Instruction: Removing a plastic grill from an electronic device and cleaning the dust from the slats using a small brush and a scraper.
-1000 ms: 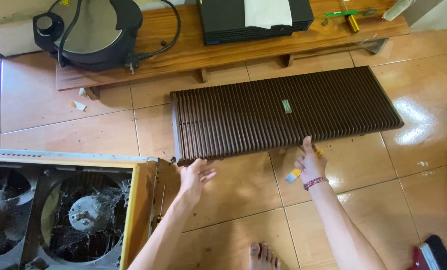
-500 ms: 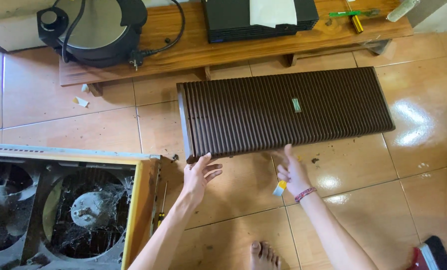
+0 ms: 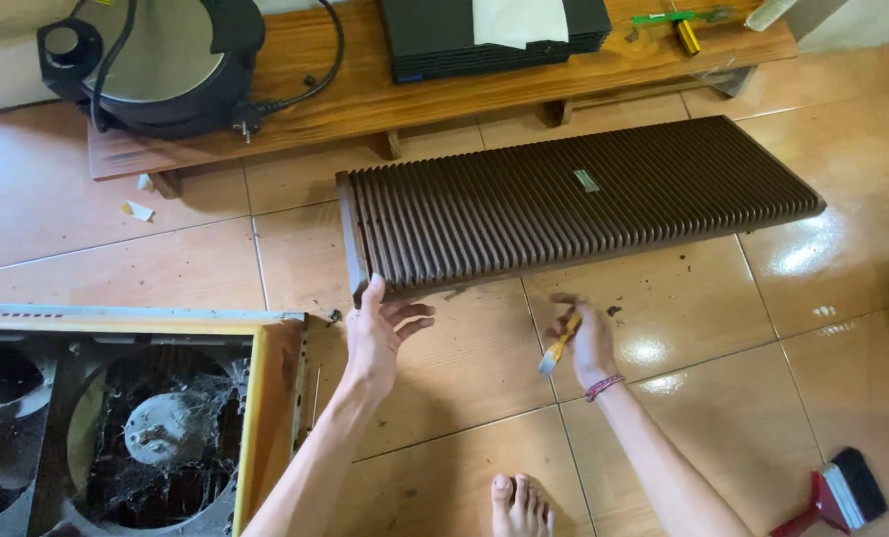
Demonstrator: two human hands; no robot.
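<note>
left hand (image 3: 375, 333) grips grille (image 3: 574, 204) corner | right hand (image 3: 592, 343) just below it

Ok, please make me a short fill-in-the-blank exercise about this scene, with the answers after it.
1. The left hand grips the near-left corner of the long brown ____ grille.
2. The right hand holds a small ____ with a yellow handle.
3. A red and black hand brush lies on the tiled ____.
4. The dusty fan unit sits on the person's ____ side.

Answers: slatted; brush; floor; left
</note>
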